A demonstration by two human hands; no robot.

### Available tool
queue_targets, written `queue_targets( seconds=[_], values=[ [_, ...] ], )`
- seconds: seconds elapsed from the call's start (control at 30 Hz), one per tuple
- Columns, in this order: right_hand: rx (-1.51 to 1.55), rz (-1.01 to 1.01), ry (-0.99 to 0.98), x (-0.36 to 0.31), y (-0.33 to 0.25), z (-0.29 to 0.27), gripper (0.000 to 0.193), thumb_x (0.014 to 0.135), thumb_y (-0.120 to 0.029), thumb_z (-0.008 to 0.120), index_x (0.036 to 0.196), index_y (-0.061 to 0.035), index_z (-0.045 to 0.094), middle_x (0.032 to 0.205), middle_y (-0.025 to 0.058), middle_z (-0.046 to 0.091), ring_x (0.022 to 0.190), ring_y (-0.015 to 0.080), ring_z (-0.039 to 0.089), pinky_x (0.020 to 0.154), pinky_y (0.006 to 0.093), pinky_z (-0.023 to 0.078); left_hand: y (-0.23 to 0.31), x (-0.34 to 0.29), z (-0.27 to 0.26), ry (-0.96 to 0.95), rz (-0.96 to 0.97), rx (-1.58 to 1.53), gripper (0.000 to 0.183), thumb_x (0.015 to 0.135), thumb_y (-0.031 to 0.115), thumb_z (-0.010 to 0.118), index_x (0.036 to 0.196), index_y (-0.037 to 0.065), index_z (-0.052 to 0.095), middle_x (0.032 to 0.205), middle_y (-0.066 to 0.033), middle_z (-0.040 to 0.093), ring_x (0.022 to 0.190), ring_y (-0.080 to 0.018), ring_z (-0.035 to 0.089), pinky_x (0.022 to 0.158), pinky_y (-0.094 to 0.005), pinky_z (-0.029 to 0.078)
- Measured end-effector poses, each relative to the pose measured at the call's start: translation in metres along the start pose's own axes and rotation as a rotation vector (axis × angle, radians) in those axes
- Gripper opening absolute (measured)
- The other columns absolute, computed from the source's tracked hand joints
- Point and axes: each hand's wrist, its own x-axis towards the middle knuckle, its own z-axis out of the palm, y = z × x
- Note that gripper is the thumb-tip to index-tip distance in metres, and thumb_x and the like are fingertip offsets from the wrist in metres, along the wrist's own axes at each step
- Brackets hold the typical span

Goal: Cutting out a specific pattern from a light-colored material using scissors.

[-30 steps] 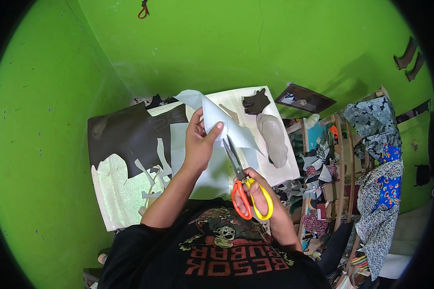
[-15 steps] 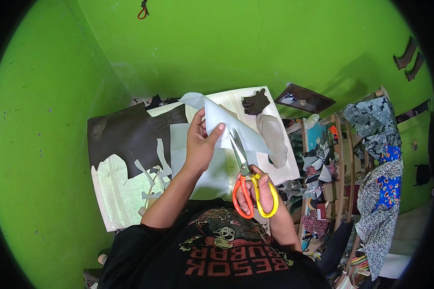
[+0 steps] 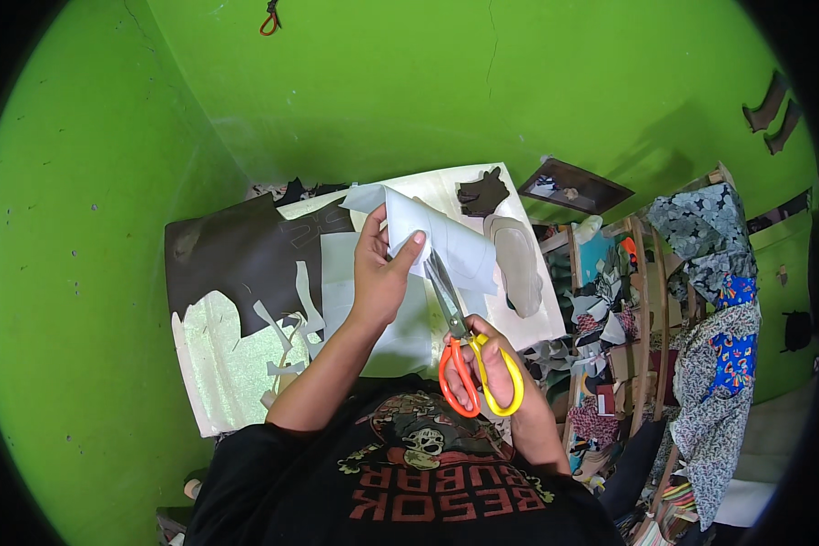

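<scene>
My left hand (image 3: 382, 273) pinches a pale bluish-white sheet (image 3: 450, 238), thumb on top, holding it raised and curled above the work board. Faint drawn lines show on its surface. In my right hand (image 3: 495, 364) is a pair of scissors (image 3: 448, 300) with one orange and one yellow handle. The blades point up and away, their tips at the sheet's near edge close to my left thumb. Whether the blades grip the material is hard to make out. Beneath lies another pale sheet (image 3: 396, 346), flat on the board.
A cream board (image 3: 546, 318) carries a dark brown sheet (image 3: 232, 264), narrow pale offcuts (image 3: 305, 296), grey sole-shaped pieces (image 3: 519, 273) and a dark cut piece (image 3: 483, 192). At right, a wooden rack (image 3: 640, 328) holds scraps and patterned cloth (image 3: 705, 246). Green walls (image 3: 382, 82) stand behind.
The sheet's right part has turned, and its long pointed right corner now hangs lower and nearer. The scissor tips have shifted slightly left and nearer. My left hand has barely moved.
</scene>
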Motion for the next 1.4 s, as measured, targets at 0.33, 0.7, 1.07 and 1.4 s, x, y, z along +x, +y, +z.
queue_targets(
  seconds=[0.33, 0.7, 1.07, 1.4],
  values=[
    [0.093, 0.011, 0.047, 0.006, 0.001, 0.001, 0.094, 0.081, -0.084, 0.047, 0.118, 0.0021, 0.041, 0.064, 0.0102, 0.057, 0.045, 0.0145, 0.053, 0.042, 0.0251, 0.044, -0.003, -0.001, -0.002, -0.013, -0.148, -0.152, 0.053, 0.09, 0.008, 0.071, 0.135, -0.001, 0.044, 0.108, -0.0104, 0.067, 0.097, -0.0145, 0.065, 0.089, -0.0298, 0.051],
    [-0.083, -0.073, 0.202, 0.014, 0.006, 0.015, 0.059, 0.099, -0.052, 0.052, 0.117, 0.0029, 0.038, 0.07, 0.0081, 0.055, 0.051, 0.0131, 0.053, 0.046, 0.0246, 0.044, -0.007, -0.003, 0.0, -0.05, -0.144, -0.133, 0.056, 0.09, 0.008, 0.071, 0.137, -0.002, 0.042, 0.108, -0.0114, 0.068, 0.098, -0.0156, 0.066, 0.09, -0.0305, 0.051],
    [-0.125, -0.108, 0.326, 0.022, 0.023, 0.019, 0.052, 0.1, -0.04, 0.056, 0.124, -0.0002, 0.033, 0.075, 0.0062, 0.054, 0.057, 0.0118, 0.052, 0.049, 0.025, 0.045, -0.011, -0.015, 0.007, -0.124, -0.12, -0.033, 0.053, 0.091, 0.005, 0.067, 0.137, -0.004, 0.042, 0.12, -0.0108, 0.062, 0.108, -0.0137, 0.06, 0.094, -0.0298, 0.049],
    [-0.262, -0.139, 0.354, 0.023, 0.03, 0.015, 0.066, 0.096, -0.055, 0.056, 0.129, -0.0041, 0.03, 0.082, 0.0067, 0.054, 0.071, 0.0137, 0.052, 0.063, 0.0269, 0.044, -0.012, -0.015, 0.008, -0.149, -0.072, 0.015, 0.051, 0.091, 0.002, 0.068, 0.136, -0.004, 0.046, 0.119, -0.0089, 0.063, 0.108, -0.0132, 0.06, 0.094, -0.0281, 0.048]
  ],
)
